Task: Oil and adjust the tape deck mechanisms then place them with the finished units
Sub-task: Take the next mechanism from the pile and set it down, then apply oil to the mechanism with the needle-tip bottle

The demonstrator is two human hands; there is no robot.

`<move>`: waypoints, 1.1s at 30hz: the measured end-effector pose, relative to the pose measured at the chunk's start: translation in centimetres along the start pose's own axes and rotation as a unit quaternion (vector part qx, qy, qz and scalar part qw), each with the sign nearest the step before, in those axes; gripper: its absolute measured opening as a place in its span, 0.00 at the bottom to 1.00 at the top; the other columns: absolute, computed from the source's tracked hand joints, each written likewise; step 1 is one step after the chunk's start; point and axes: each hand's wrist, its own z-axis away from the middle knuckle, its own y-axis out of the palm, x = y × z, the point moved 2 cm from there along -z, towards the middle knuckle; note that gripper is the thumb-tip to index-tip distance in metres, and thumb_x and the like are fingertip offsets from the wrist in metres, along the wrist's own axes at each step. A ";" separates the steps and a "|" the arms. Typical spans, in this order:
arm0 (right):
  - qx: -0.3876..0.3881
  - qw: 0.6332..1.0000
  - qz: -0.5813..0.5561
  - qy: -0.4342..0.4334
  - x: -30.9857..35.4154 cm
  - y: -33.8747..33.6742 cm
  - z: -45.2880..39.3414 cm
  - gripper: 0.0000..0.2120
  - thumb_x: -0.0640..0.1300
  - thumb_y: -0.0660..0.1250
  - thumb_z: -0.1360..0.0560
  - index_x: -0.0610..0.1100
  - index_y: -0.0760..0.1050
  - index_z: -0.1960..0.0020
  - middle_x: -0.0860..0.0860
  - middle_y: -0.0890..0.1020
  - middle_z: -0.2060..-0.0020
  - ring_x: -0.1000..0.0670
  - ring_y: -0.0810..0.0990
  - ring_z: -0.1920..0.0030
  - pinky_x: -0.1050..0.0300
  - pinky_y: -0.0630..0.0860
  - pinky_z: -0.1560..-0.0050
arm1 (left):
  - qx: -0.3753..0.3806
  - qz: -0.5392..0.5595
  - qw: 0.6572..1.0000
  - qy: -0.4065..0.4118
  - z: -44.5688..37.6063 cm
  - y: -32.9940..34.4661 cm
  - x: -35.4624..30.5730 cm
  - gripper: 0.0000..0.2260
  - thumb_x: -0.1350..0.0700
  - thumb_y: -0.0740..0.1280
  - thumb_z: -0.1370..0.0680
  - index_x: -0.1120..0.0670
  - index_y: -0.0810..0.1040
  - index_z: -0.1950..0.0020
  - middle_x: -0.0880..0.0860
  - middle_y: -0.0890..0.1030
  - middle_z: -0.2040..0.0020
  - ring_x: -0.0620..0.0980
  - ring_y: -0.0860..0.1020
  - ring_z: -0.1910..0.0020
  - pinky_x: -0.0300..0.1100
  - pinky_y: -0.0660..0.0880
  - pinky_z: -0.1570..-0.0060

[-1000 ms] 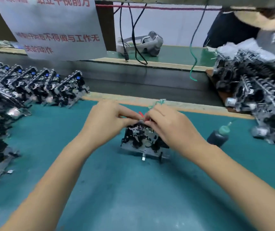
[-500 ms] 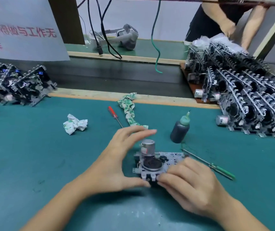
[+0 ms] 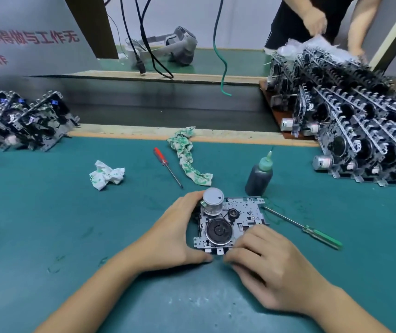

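While the mechanism (image 3: 230,224) lies flat, left hand (image 3: 168,239) and right hand (image 3: 269,265) grip its opposite edges.

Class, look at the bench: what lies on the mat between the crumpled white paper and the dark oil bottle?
In the head view, between the crumpled paper and the oil bottle lie the red-handled screwdriver and, right of it, a twisted green-printed rag.

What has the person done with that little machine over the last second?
A second ago both hands pinched at the top of the mechanism while it stood on edge. Now it lies flat, motor up. The left hand cups its left side and the right hand holds its near right corner. Since half a second ago, little has changed; oil bottle and screwdrivers lie as before.
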 end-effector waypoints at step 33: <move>-0.373 0.881 -0.111 0.269 -2.8 -2.4 -0.5 0.12 0.42 0.65 0.26 0.55 0.68 0.47 0.58 0.73 0.52 0.53 0.73 0.51 0.58 0.71 0.49 | -0.019 -0.100 0.994 0.028 -0.1 0.9 -0.3 0.47 0.30 0.73 0.45 0.32 0.53 0.32 0.27 0.58 0.34 0.27 0.58 0.35 0.24 0.53 0.38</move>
